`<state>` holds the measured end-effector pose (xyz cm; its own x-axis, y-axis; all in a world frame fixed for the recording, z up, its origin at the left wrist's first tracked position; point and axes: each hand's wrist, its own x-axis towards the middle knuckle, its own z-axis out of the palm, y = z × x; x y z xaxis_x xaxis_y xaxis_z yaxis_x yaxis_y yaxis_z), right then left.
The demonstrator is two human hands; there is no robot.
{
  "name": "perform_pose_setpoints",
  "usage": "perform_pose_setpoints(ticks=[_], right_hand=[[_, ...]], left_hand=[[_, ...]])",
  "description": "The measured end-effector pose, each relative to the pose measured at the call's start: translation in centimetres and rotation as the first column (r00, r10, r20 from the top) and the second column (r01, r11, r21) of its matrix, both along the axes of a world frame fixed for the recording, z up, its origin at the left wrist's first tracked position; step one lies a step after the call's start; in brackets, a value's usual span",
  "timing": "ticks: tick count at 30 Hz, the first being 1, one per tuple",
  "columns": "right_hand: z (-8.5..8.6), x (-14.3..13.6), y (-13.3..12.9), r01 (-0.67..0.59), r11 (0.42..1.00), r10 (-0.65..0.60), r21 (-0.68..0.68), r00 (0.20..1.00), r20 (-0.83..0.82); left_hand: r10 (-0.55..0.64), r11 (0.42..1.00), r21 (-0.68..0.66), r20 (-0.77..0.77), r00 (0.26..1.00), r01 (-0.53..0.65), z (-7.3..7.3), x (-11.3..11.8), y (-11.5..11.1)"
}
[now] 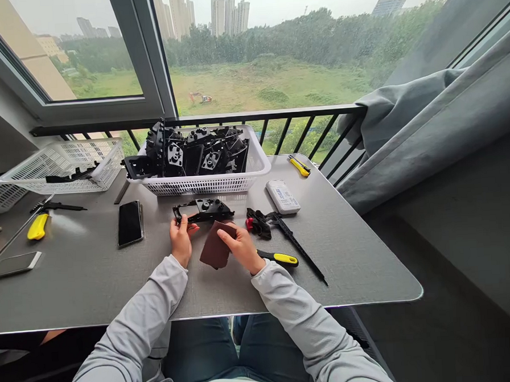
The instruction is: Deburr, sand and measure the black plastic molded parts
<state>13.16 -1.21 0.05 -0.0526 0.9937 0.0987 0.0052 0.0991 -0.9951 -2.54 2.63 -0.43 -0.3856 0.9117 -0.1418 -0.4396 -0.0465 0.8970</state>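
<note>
My left hand (181, 241) is closed on the left end of a black moulded plastic part (211, 208), which has an open frame on one side and a plate with round holes on the other. Between the thumb and fingers of my right hand (242, 247) is a brown sheet of sandpaper (215, 253), hanging just in front of the part. Whether the sheet touches the part I cannot tell. Close to my right wrist lies a tool with a yellow and black handle (284, 259), its far end hidden by the hand.
A white basket (199, 185) heaped with similar black parts stands behind. Right of my hands are a black caliper (300, 247), a black bundle (260, 224), a white box (283, 197) and a yellow cutter (300, 166). Leftward lie a phone (129, 223) and another basket (66, 184).
</note>
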Motion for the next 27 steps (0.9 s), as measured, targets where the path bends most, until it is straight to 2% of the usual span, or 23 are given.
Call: perform_pose_setpoints(ticks=[3, 6, 10, 20, 27], right_hand=[[0.1, -0.1, -0.2, -0.014, 1.000, 0.014, 0.020, 1.000, 0.006], [-0.1, -0.3, -0.1, -0.028, 1.000, 0.028, -0.003, 1.000, -0.003], [-0.4, -0.4, 0.1, -0.030, 0.999, 0.029, -0.023, 1.000, -0.004], [-0.4, -0.5, -0.1, -0.049, 0.998, 0.048, 0.030, 0.998, 0.042], [-0.4, -0.5, 0.0, -0.034, 0.999, 0.030, 0.042, 0.995, 0.098]], left_hand=[[-0.117, 0.993, 0.030, -0.019, 0.993, 0.117, 0.3, 0.4, -0.5], [-0.233, 0.972, -0.004, -0.028, 0.972, 0.233, 0.4, 0.8, -0.9], [-0.322, 0.946, -0.058, -0.027, 0.946, 0.320, 0.1, 1.0, -1.0], [-0.392, 0.918, -0.078, -0.017, 0.920, 0.389, 0.3, 1.3, -1.7], [-0.402, 0.915, -0.059, -0.109, 0.909, 0.398, 0.1, 1.4, -1.9]])
